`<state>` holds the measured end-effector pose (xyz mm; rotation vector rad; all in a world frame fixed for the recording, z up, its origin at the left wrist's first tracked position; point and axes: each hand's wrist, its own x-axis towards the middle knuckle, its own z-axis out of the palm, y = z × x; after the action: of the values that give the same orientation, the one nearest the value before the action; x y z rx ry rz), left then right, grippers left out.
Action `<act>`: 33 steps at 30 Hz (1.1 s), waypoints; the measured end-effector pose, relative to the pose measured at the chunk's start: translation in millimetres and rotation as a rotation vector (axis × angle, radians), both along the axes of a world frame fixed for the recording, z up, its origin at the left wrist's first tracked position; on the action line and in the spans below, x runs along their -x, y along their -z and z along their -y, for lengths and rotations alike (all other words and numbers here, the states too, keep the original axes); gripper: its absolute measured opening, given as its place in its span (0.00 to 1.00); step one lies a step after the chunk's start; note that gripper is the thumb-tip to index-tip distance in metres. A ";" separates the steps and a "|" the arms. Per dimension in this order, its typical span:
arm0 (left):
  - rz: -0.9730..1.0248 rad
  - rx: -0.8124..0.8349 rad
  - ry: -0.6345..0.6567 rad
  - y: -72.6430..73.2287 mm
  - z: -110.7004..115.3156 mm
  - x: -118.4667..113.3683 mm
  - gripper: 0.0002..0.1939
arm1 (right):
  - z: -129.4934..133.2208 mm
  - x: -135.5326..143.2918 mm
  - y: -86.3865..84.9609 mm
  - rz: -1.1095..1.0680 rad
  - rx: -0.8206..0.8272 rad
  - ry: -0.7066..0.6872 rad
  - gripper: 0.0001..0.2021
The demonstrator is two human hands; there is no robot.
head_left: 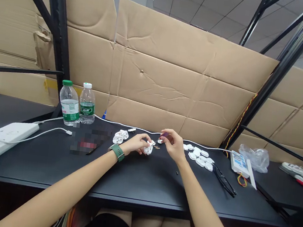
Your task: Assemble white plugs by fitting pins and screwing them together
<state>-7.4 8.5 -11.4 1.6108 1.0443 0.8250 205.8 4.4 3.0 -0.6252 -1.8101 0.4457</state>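
My left hand [138, 143], with a green watch on its wrist, is closed around a small white plug part [148, 149] just above the black table. Between the fingers of my right hand [173, 143] is a thin screwdriver [164, 135] with a purple handle. Its shaft slants down left to the white part. A few tiny brass-coloured pieces [157, 147] lie beside the part. Behind my right hand's fingers sits another small white piece [160, 141]. Left of my left hand is a cluster of white plug parts [120, 136].
Several flat white covers [201, 158] lie on the right, near black glasses [225, 181]. Two bottles [70, 104] and a white power strip [5, 139] stand on the left. A white box [239, 164] and a plastic bag [257, 159] are far right. Cardboard [158, 81] walls the back.
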 end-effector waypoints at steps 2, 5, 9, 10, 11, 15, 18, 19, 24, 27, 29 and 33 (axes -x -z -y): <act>0.006 0.005 -0.010 -1.0 1.1 -0.6 0.15 | 0.2 0.0 0.0 0.010 0.001 0.005 0.10; 0.009 0.009 -0.013 -2.5 2.4 -1.3 0.15 | 0.6 0.6 0.0 0.020 -0.001 0.014 0.10; 0.013 0.002 -0.005 -4.4 4.3 -1.5 0.16 | -0.9 0.7 0.3 0.014 -0.010 0.053 0.10; 0.011 -0.001 -0.002 -4.9 4.7 -1.4 0.16 | -1.8 0.3 0.4 -0.005 -0.008 0.068 0.10; 0.009 -0.004 0.001 -5.3 5.0 -1.4 0.16 | -2.6 -0.2 0.5 -0.033 -0.005 0.082 0.11; -0.009 -0.013 0.012 -5.2 4.8 -0.7 0.16 | -4.4 -1.7 0.4 -0.128 0.015 0.082 0.11; -0.024 -0.027 0.024 -3.3 3.0 0.2 0.17 | -3.0 -1.1 -0.3 -0.132 0.019 0.044 0.12; -0.027 -0.029 0.029 -2.7 2.3 0.6 0.17 | -2.2 -0.7 -0.5 -0.123 0.017 0.035 0.12; -0.018 -0.019 0.048 -1.2 0.0 1.2 0.17 | -0.3 0.4 -0.9 -0.082 0.012 0.013 0.12; -0.015 -0.013 0.045 -1.1 -0.4 1.0 0.18 | -0.6 0.2 -0.6 -0.079 0.019 0.003 0.12; -0.014 -0.015 0.046 -0.8 -0.6 1.1 0.18 | -0.9 0.0 -0.4 -0.076 0.022 0.005 0.11; -0.007 -0.021 0.053 0.1 -1.4 1.5 0.18 | -1.1 -0.2 -0.4 -0.066 0.023 0.018 0.12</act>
<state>-8.9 9.9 -11.5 1.6527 0.9968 0.7977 206.0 5.4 3.5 -0.6355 -1.7381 0.4699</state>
